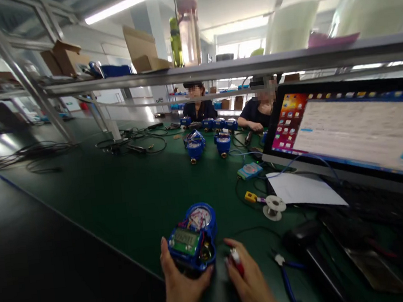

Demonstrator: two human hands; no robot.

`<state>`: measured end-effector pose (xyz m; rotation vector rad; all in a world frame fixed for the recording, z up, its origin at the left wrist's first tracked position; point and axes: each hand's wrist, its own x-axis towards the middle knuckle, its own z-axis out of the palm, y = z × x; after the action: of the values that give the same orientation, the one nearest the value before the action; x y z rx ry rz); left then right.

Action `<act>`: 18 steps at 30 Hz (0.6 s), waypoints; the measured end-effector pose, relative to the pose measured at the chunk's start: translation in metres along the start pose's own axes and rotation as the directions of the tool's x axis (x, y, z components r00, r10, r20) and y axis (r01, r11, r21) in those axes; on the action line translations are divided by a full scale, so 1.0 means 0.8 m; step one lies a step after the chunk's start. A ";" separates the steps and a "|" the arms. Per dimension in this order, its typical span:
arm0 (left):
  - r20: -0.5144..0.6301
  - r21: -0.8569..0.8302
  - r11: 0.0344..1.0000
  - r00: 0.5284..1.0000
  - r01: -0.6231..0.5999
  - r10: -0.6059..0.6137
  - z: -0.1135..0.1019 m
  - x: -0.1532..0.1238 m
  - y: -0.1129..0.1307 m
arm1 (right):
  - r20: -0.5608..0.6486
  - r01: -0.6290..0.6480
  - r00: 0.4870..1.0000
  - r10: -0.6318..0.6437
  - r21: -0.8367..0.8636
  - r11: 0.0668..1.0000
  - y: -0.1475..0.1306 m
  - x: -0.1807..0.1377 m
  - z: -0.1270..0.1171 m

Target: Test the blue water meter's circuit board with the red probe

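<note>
Head view: at 6 o'clock an open blue meter [193,238] is cupped from below by the left hand [183,288], fingers curled round its body, while a small red-tipped tool [236,260], possibly a probe, is pinched in the right hand [251,286]; the meter is best kept braced and level so the exposed wiring is not strained. A green mat [119,199] covers the bench, with a monitor [352,129] at 3 o'clock, blue pliers [286,277] at 5, and two seated people at 12 under a metal shelf [214,69]

Green bench [119,199] (ceiling striplight [133,1] overhead).
</note>
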<state>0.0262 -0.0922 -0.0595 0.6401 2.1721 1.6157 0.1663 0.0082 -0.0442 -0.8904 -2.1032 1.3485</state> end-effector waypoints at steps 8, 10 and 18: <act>0.076 -0.253 0.963 0.990 -0.097 0.120 -0.005 0.064 0.019 | 0.186 0.133 0.981 -0.047 -0.480 0.867 0.029 0.038 -0.014; 0.179 -0.349 0.932 0.970 -0.096 0.167 -0.010 0.087 0.016 | 0.291 0.196 0.955 -0.053 -0.489 0.850 0.021 0.039 -0.009; 0.559 -0.451 0.892 0.783 0.012 0.272 -0.021 0.147 0.028 | 0.388 0.250 0.921 -0.025 -0.541 0.803 0.058 0.056 0.005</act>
<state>-0.0773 -0.0351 -0.0354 1.0183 1.2661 1.5889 0.1452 0.0530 -0.0861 -0.7117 -2.9012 0.8275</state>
